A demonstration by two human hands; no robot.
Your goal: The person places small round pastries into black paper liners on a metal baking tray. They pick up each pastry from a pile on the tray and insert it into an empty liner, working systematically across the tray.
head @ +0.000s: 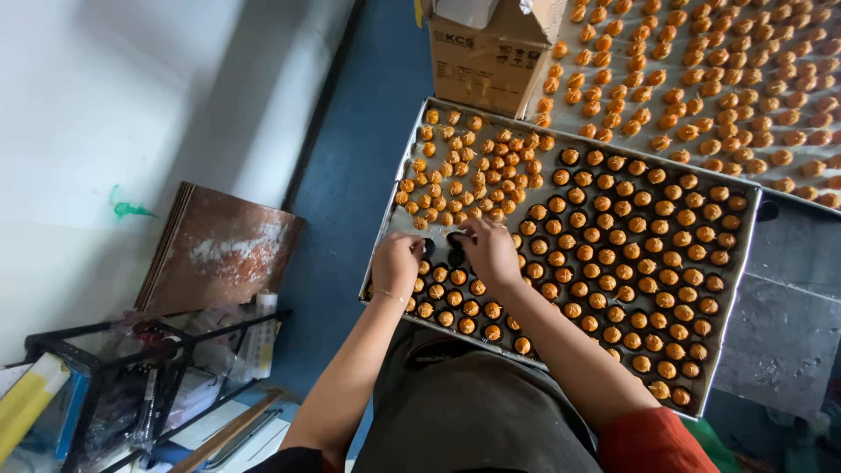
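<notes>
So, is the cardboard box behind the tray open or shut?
Open: the cardboard box has its top flaps raised. What is inside cannot be told.

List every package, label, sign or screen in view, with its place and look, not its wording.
Cardboard box: top centre, at the far edge of the metal tray; brown, boxy, flaps open, dark print on its front.
White tube: lower left, in the black wire rack; slim, faint markings, too small to tell.
No screens or signs.
</notes>
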